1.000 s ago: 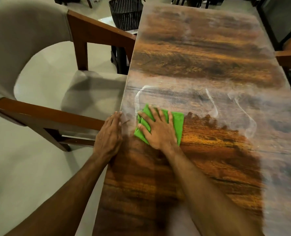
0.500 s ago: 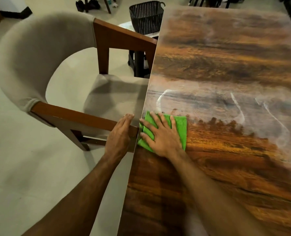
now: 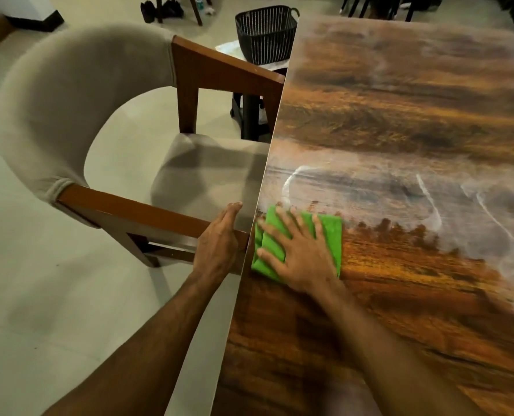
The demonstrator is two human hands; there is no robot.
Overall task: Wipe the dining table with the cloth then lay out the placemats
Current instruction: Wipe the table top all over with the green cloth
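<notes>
The wood-grain tabletop (image 3: 400, 115) carries pale wet streaks (image 3: 429, 202) across its middle. An upholstered armchair (image 3: 69, 115) stands against its left edge. A folded green cloth (image 3: 329, 232) lies flat at that edge under the right hand (image 3: 301, 259), fingers spread straight. The left hand (image 3: 218, 244) rests on the chair's near wooden armrest (image 3: 129, 210), fingers straight and together.
</notes>
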